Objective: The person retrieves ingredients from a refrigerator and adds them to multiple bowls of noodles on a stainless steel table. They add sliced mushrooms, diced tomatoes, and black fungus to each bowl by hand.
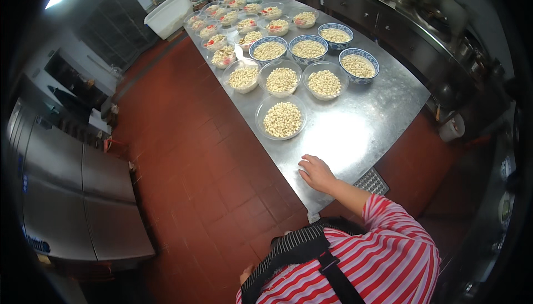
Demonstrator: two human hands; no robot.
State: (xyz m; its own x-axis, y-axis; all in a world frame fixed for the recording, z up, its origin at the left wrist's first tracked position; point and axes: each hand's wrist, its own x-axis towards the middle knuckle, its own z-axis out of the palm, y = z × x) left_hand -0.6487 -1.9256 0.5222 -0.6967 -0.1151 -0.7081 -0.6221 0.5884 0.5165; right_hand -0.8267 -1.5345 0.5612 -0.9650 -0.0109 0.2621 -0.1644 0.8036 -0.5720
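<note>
My right hand (317, 174) rests at the near end of the steel table (355, 154), its fingers loosely bent and apart, holding nothing. Closest to it stands a clear plastic bowl (281, 117) of small, pale, kernel-like pieces. Behind that is a row of similar clear bowls (325, 81). Blue-and-white patterned bowls (308, 48) with the same pale pieces in them stand farther back and to the right. Only a small part of my left hand (246, 274) shows, low beside my body; its fingers are mostly hidden.
Several clear bowls (247, 23) with pale and red pieces fill the table's far end. Beyond its left corner stands a large white tub (169, 15). Steel cabinets (83, 193) line the left, a dark cooking counter (383, 21) the right. A white bucket (452, 128) sits right of the table.
</note>
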